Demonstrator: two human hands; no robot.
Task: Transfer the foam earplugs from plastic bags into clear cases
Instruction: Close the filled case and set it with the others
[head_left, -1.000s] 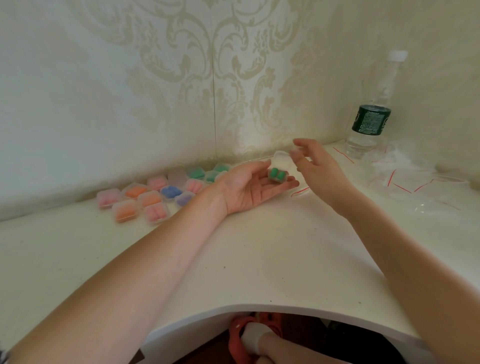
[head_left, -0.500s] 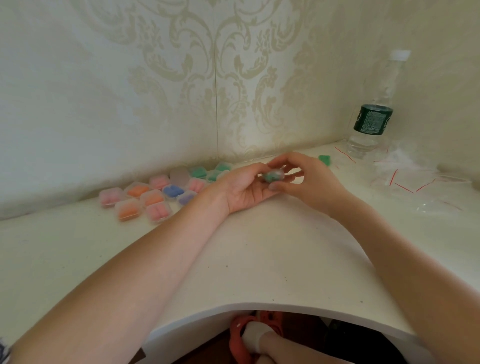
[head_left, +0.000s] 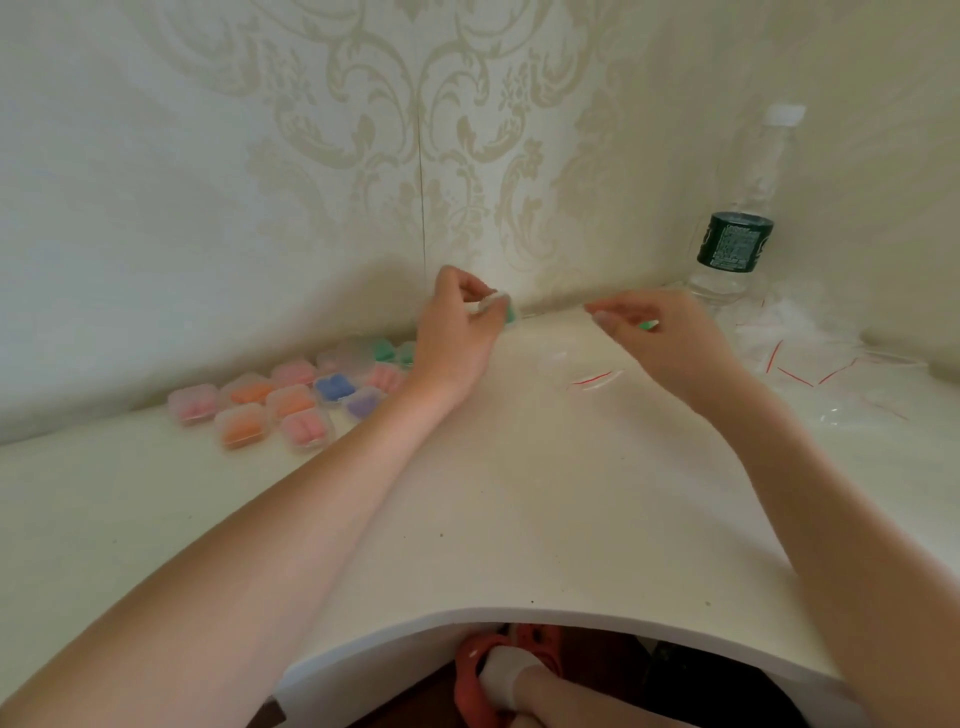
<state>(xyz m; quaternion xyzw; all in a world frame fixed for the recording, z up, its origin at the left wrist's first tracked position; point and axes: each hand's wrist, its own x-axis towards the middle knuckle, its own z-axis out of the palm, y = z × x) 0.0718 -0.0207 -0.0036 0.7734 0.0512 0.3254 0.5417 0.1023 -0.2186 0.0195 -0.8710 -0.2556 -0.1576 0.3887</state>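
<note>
Near the wall corner: left hand (head_left: 457, 332) pinching a small clear case (head_left: 496, 307) with green earplugs, lifted off the white desk (head_left: 519, 493).
Right hand (head_left: 660, 338) curled over a loose green earplug (head_left: 648, 325); firm hold or not, cannot tell. Probably light, squashy foam: best pinched gently at mid-length. Filled cases (head_left: 291, 405) left, empty bags (head_left: 810, 364) and water bottle (head_left: 737, 234) right, none blocking.

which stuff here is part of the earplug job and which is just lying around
Part of the job:
- clear case with green plugs, held by the left hand
- green earplug at the right hand
- filled cases
- plastic bags

Just lying about:
- water bottle
</note>
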